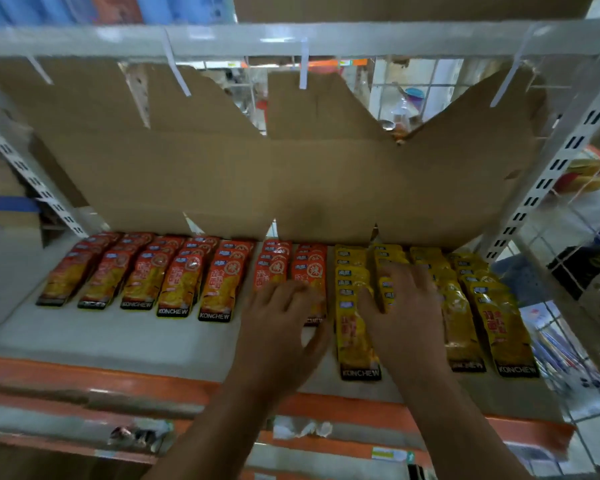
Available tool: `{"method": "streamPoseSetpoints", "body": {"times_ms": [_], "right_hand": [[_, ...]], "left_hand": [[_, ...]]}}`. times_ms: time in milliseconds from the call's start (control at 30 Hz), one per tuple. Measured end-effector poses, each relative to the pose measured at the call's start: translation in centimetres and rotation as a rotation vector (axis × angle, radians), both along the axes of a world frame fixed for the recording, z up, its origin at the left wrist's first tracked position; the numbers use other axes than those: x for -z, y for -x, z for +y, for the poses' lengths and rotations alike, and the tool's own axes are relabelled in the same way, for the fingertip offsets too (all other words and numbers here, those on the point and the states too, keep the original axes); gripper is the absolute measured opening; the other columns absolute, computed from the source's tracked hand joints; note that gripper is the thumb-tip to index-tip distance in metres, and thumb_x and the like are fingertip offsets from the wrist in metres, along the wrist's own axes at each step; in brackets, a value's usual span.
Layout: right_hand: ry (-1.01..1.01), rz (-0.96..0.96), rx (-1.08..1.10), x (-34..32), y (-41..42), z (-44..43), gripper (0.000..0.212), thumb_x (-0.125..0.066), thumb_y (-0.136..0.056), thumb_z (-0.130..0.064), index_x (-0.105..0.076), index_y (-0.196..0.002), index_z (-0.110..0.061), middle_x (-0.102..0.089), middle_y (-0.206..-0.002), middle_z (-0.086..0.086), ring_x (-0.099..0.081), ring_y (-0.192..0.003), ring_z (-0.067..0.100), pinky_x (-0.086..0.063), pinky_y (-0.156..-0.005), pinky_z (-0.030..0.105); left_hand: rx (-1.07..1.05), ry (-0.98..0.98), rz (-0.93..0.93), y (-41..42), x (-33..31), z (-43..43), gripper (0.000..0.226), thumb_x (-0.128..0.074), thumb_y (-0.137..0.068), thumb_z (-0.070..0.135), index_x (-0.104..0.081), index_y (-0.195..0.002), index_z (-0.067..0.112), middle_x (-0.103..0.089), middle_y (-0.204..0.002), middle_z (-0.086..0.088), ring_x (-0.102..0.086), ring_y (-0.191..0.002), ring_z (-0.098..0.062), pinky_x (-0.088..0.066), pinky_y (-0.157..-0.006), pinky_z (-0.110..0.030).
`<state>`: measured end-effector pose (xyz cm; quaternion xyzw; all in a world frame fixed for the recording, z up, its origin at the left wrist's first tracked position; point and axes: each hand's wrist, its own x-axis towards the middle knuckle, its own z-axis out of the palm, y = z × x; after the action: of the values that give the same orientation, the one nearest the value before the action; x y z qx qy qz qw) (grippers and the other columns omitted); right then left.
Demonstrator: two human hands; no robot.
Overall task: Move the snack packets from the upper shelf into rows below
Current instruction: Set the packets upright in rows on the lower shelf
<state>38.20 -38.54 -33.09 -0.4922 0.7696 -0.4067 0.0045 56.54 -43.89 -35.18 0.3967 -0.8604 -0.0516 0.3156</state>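
Several rows of red-orange snack packets [174,278] lie overlapped on the left half of the lower shelf [118,337]. Rows of yellow snack packets [354,337] fill the right half. My left hand [281,327] rests flat with fingers spread on the front of two short red rows [278,263] in the middle. My right hand [402,306] presses on the second yellow row, its fingers curled over the packets [387,292] there. Whether it grips a packet is unclear. The upper shelf rail [291,39] runs across the top; no packets show on it.
A torn brown cardboard sheet [257,174] backs the shelf. White slotted uprights [548,174] stand at both sides, with a wire grid on the right. The shelf's orange front edge [153,386] carries torn labels. Boxes stand above the upper rail.
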Motion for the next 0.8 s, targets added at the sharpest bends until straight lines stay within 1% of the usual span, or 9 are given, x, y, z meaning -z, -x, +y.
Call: {"method": "streamPoseSetpoints", "body": {"times_ms": [100, 233, 333, 367, 500, 567, 633, 700, 800], "right_hand": [[0.091, 0.013, -0.092, -3.7, -2.5, -1.4, 0.036, -0.056, -0.085, -0.046, -0.062, -0.105, -0.017, -0.057, -0.103, 0.004, -0.055, -0.096, 0.026, -0.049, -0.080, 0.043], [0.169, 0.061, -0.236, -9.2, -6.7, -2.4, 0.024, -0.065, -0.088, -0.035, -0.062, -0.107, -0.020, -0.054, -0.097, -0.006, -0.052, -0.097, 0.016, -0.049, -0.083, 0.041], [0.235, 0.100, -0.310, -13.5, -10.4, -2.9, 0.021, -0.067, -0.088, -0.031, -0.061, -0.106, -0.023, -0.055, -0.100, -0.008, -0.051, -0.098, 0.013, -0.045, -0.082, 0.033], [0.262, 0.108, -0.326, -14.8, -11.9, -3.0, 0.021, -0.067, -0.087, -0.031, -0.061, -0.107, -0.024, -0.055, -0.102, -0.009, -0.052, -0.100, 0.012, -0.045, -0.084, 0.032], [0.361, 0.137, -0.402, -19.5, -19.8, -3.0, 0.024, -0.066, -0.087, -0.033, -0.062, -0.109, -0.026, -0.057, -0.107, -0.008, -0.056, -0.103, 0.017, -0.051, -0.089, 0.040], [0.377, 0.171, -0.444, -21.9, -24.2, -3.0, 0.023, -0.067, -0.087, -0.034, -0.062, -0.109, -0.028, -0.057, -0.108, -0.012, -0.056, -0.103, 0.015, -0.048, -0.088, 0.034], [0.358, 0.216, -0.494, -24.3, -28.7, -3.1, 0.022, -0.066, -0.089, -0.036, -0.062, -0.109, -0.031, -0.055, -0.108, -0.016, -0.055, -0.104, 0.011, -0.041, -0.083, 0.027], [0.339, 0.245, -0.569, -26.4, -33.1, -3.3, 0.020, -0.066, -0.090, -0.037, -0.064, -0.109, -0.031, -0.057, -0.107, -0.017, -0.056, -0.104, 0.011, -0.040, -0.079, 0.027], [0.324, 0.279, -0.696, -29.1, -39.6, -3.8, 0.018, -0.064, -0.088, -0.041, -0.065, -0.103, -0.031, -0.060, -0.100, -0.013, -0.059, -0.093, 0.013, -0.047, -0.073, 0.031]], "left_hand": [[-0.063, 0.061, -0.043, -2.9, -3.6, -0.9, 0.039, -0.063, -0.086, 0.042, -0.069, -0.120, 0.023, -0.065, -0.123, 0.000, -0.059, -0.114, -0.026, -0.046, -0.093, -0.046], [-0.157, 0.200, 0.001, -7.1, -9.5, -2.1, 0.036, -0.071, -0.084, 0.037, -0.073, -0.116, 0.021, -0.069, -0.117, -0.003, -0.062, -0.105, -0.031, -0.048, -0.086, -0.047], [-0.192, 0.260, 0.030, -11.6, -14.0, -2.3, 0.040, -0.064, -0.087, 0.043, -0.073, -0.119, 0.021, -0.069, -0.121, -0.002, -0.061, -0.112, -0.027, -0.049, -0.091, -0.048], [-0.200, 0.283, 0.036, -13.4, -15.4, -2.2, 0.041, -0.064, -0.087, 0.043, -0.073, -0.120, 0.021, -0.068, -0.122, -0.002, -0.061, -0.113, -0.027, -0.049, -0.092, -0.049], [-0.234, 0.379, 0.051, -21.9, -20.4, -1.2, 0.041, -0.067, -0.084, 0.042, -0.073, -0.120, 0.022, -0.068, -0.121, 0.004, -0.062, -0.112, -0.025, -0.047, -0.093, -0.048], [-0.267, 0.411, 0.036, -26.7, -23.0, -0.3, 0.042, -0.064, -0.085, 0.045, -0.072, -0.120, 0.024, -0.067, -0.122, 0.006, -0.061, -0.114, -0.023, -0.046, -0.095, -0.048], [-0.310, 0.419, 0.004, -31.7, -25.4, 0.5, 0.045, -0.060, -0.084, 0.047, -0.071, -0.122, 0.025, -0.067, -0.123, 0.006, -0.060, -0.115, -0.024, -0.048, -0.094, -0.049], [-0.357, 0.416, -0.027, -36.7, -27.7, 1.4, 0.047, -0.057, -0.084, 0.050, -0.070, -0.123, 0.027, -0.067, -0.124, 0.004, -0.060, -0.115, -0.026, -0.050, -0.093, -0.051], [-0.451, 0.385, -0.031, -44.1, -30.5, 2.7, 0.053, -0.051, -0.084, 0.055, -0.069, -0.126, 0.028, -0.066, -0.125, 0.005, -0.057, -0.118, -0.025, -0.048, -0.098, -0.052]]}}
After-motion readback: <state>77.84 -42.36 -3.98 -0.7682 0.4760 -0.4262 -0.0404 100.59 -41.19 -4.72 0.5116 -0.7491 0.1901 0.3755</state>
